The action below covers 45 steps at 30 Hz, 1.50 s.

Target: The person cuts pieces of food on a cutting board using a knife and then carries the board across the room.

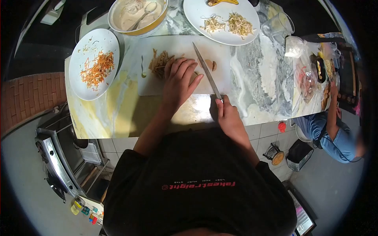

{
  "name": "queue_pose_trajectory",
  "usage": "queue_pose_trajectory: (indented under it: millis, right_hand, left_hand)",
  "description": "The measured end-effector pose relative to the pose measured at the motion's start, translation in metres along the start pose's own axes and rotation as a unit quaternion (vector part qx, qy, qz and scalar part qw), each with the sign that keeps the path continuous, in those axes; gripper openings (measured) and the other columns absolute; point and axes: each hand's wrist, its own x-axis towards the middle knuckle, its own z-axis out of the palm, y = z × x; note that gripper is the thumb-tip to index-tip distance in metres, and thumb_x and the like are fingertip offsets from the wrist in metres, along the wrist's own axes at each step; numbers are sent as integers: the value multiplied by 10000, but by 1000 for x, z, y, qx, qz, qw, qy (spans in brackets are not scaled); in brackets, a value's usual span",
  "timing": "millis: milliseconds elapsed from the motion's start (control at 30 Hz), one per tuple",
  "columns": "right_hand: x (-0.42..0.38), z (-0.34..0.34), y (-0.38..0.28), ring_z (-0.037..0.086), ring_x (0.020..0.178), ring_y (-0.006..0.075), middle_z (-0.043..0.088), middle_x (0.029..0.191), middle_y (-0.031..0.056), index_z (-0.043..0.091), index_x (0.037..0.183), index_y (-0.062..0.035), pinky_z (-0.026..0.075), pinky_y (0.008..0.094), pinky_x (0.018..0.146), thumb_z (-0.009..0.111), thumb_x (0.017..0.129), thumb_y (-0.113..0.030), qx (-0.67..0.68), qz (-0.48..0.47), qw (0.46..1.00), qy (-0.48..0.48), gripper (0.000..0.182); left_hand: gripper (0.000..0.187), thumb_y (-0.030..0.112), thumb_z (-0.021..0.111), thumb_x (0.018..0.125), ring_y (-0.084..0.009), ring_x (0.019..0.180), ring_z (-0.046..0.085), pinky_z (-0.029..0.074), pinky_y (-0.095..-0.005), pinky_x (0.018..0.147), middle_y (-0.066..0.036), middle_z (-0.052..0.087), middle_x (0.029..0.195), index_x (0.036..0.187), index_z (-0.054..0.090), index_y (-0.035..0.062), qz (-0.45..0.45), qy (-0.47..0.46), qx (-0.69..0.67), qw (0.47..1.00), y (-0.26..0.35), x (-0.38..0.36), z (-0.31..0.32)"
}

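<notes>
My right hand (229, 120) grips the handle of a long kitchen knife (208, 71). Its blade points away from me and slants across the white cutting board (151, 88). Over the board's middle, my left hand (181, 80) has its fingers curved down on a brown food piece, mostly hidden beneath them, with the thumb out toward the blade. Thin brown strips (158, 63) lie in a heap at the left of that hand. Just right of the blade are small light-brown cut pieces (212, 65).
An oval plate (76, 74) of shredded orange food sits at left. Behind the board stand a bowl of creamy batter (128, 15) with a spoon (143, 15) and a plate (197, 10) of sprouts. A glass pitcher (278, 24) and plastic bags (309, 78) are right, near another person (334, 133).
</notes>
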Motion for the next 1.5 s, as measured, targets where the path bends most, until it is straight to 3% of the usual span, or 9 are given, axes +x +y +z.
queue_pose_trajectory:
  millis: [67,200,500,600,800,867,1100,1167,1500]
  right_hand:
    - [3,1,2,641,792,568,657,761,333,525,1138,41,481,628,676,423,1129,-336,9,-11,1000,-3,390]
    - [5,0,-3,648,810,563,661,790,344,524,1122,44,484,627,696,422,1129,-345,-15,6,1000,-11,402]
    - [-7,5,18,650,874,557,666,844,352,575,1261,57,494,584,727,433,1128,-356,65,-34,997,-4,457]
    - [-22,-2,18,657,872,548,664,858,356,574,1266,54,487,574,714,427,1129,-356,65,-8,998,-22,456]
    - [-45,-16,28,635,755,534,642,776,331,567,1246,66,477,524,651,428,1133,-383,68,11,997,-38,483]
    - [-49,-20,26,518,643,301,564,700,210,557,1112,76,448,436,655,403,1143,-405,73,31,996,-37,506]
    - [-29,-11,29,514,655,321,566,718,220,552,1087,70,454,442,665,402,1144,-405,56,9,998,-12,502]
    - [-24,-12,23,667,778,523,645,771,341,559,1234,119,483,534,653,424,1132,-397,43,-4,999,-6,543]
    - [-13,-9,8,653,783,549,637,755,355,568,1205,110,485,558,653,413,1134,-392,36,-12,999,-2,530]
  left_hand:
    - [362,222,789,878,-255,1238,580,389,-474,1116,-48,663,1255,1196,703,73,-4,1,-5,1000,0,1,0]
    - [349,265,778,896,-252,1229,577,356,-489,1159,-51,667,1233,1172,706,65,-5,-5,-25,1000,-1,1,0]
    - [379,237,767,908,-259,1292,568,356,-473,1167,-62,657,1329,1252,702,90,31,-18,-6,999,1,2,-3]
    - [389,243,769,907,-255,1299,563,350,-468,1173,-63,656,1334,1255,697,85,28,-17,-12,999,0,1,0]
    - [425,262,778,900,-256,1312,549,355,-468,1171,-73,642,1349,1277,690,88,34,-22,-31,999,1,5,-2]
    - [459,281,780,897,-263,1324,529,361,-469,1166,-72,619,1380,1305,680,94,35,-26,-2,999,5,6,-6]
    - [484,320,772,901,-270,1329,519,365,-473,1161,-56,614,1390,1317,671,94,47,-22,-7,999,1,4,-4]
    - [454,321,774,901,-278,1334,516,367,-473,1159,-53,626,1374,1281,684,90,47,-36,-7,998,1,4,-2]
    - [450,313,787,880,-280,1282,530,395,-475,1137,-49,635,1325,1256,694,84,22,-41,-9,999,1,2,-4]
